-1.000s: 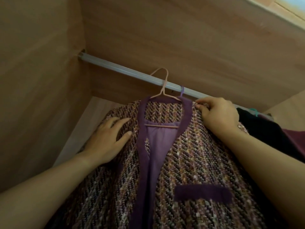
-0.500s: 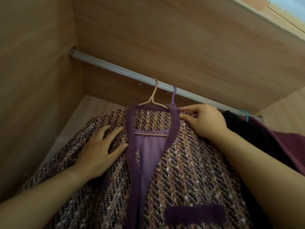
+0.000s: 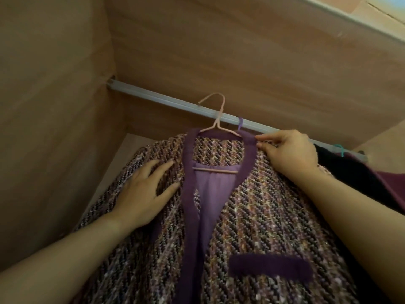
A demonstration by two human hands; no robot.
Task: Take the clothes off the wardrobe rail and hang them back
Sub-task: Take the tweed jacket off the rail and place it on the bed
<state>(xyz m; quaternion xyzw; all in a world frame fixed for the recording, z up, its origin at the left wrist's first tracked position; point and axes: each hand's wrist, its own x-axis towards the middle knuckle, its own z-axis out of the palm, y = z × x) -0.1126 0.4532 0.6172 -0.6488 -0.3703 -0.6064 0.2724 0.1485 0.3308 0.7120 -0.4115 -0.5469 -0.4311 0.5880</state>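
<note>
A purple tweed jacket (image 3: 252,207) with dark purple trim hangs on a pink hanger (image 3: 215,119), whose hook rises above the grey wardrobe rail (image 3: 157,98). My left hand (image 3: 144,194) lies flat with spread fingers on the jacket's left shoulder. My right hand (image 3: 287,152) pinches the purple collar trim at the jacket's right shoulder, close to the rail. A purple hanger hook (image 3: 240,122) sits on the rail just right of the pink one.
Wooden wardrobe walls close in at the left and above. To the right on the rail hang a black garment (image 3: 341,170) and a maroon one (image 3: 392,187), with a teal hanger hook (image 3: 339,148) above them.
The pink hanger's hook, low at the rail half a second ago, now stands higher above it. Both hands keep their places on the jacket's shoulders.
</note>
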